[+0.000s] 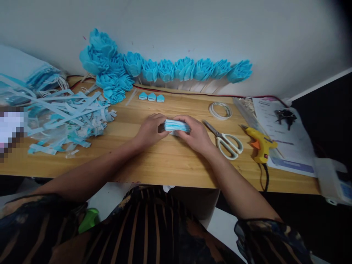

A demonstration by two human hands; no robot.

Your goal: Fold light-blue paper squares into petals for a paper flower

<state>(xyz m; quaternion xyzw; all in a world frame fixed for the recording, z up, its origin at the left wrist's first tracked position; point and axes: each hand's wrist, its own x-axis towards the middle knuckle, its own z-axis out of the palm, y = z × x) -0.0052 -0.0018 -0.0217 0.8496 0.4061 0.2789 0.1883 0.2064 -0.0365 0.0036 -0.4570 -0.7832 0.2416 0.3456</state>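
A thick stack of thin blue and white pieces (176, 125) is held level just over the middle of the table. My left hand (150, 131) grips its left end between thumb and fingers. Around the right end, my right hand (196, 135) is closed with the thumb in front and the fingers behind. Behind the hands, three small folded blue pieces (151, 97) lie in a row. Scissors (224, 139) with white handles rest to the right of my right hand, blades pointing away and left.
Blue fabric flowers (184, 69) on sticks line the wall. Cut strips (71, 117) are heaped at left, near stacked face masks (45, 79). On the right are a tape roll (220, 110), a yellow glue gun (261, 145), keys (286, 116) and a printed sheet (297, 146).
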